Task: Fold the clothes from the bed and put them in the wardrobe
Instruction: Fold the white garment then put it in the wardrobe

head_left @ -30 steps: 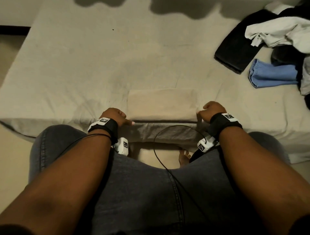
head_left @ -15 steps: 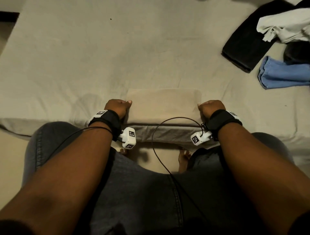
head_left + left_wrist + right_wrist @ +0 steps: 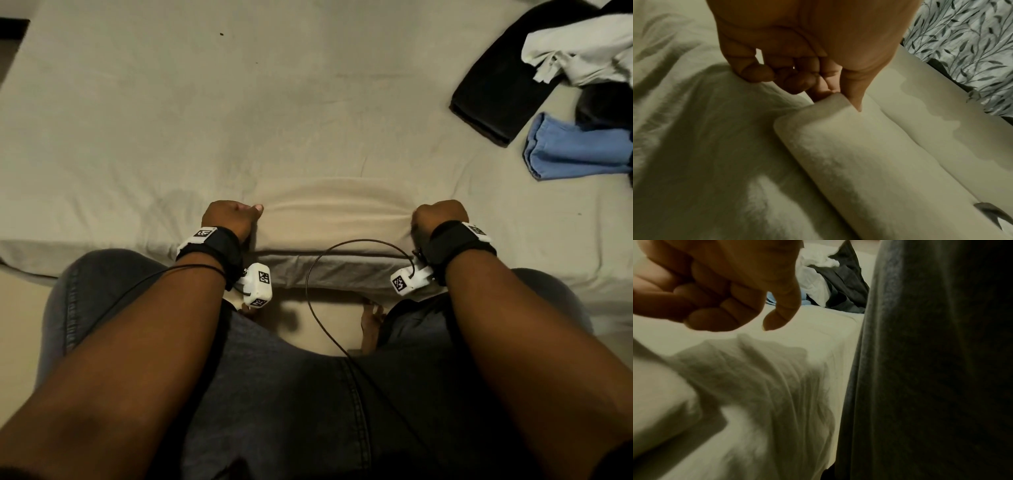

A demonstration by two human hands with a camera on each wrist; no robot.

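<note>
Left hand (image 3: 228,219), curled, pinches the left end of a folded beige cloth (image 3: 334,219) lying at the near edge of the bed (image 3: 171,120). Right hand (image 3: 440,217), fingers curled, sits at the cloth's right end; whether it grips the fabric cannot be told. Farther right lie a black garment (image 3: 496,92), a white one (image 3: 582,51) and a blue one (image 3: 579,150).

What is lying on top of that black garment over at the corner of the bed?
A crumpled white garment lies over the far end of the black garment. The picture's edge cuts the pile off, so anything more cannot be seen.
</note>
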